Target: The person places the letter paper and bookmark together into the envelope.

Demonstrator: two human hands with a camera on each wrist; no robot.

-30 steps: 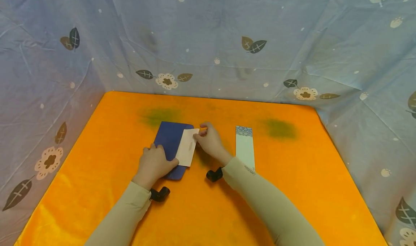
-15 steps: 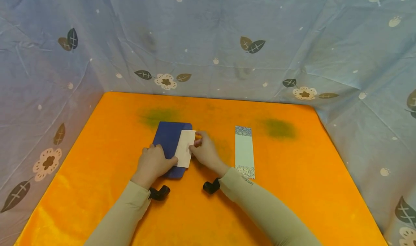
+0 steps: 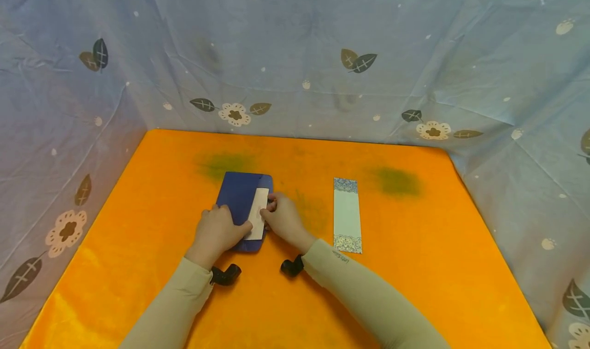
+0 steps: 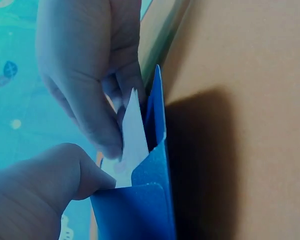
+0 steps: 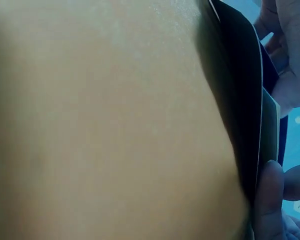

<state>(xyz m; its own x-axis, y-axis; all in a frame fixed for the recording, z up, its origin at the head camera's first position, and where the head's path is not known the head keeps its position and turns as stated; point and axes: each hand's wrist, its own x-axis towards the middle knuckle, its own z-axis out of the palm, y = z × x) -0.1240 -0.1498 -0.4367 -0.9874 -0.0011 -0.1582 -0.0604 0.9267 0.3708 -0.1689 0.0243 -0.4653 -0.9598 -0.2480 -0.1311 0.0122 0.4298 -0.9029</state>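
Observation:
A dark blue envelope is held by my left hand, its thumb at the open right side. Partly inside that opening sits a white paper, a strip of it showing. My right hand pinches the paper's outer edge between thumb and fingers. In the left wrist view, the paper stands between the envelope's front and its raised flap, while my left thumb presses the front edge. The right wrist view shows the paper's edge beside the dark back of the envelope.
A pale green paper strip with lace-patterned ends lies to the right on the orange cloth. Light blue printed curtains stand behind and at both sides. Black wrist cameras sit under both wrists.
The white paper has slid left, deeper into the blue envelope, pushed by my right hand, which has moved left and slightly nearer. My left hand stays almost in place.

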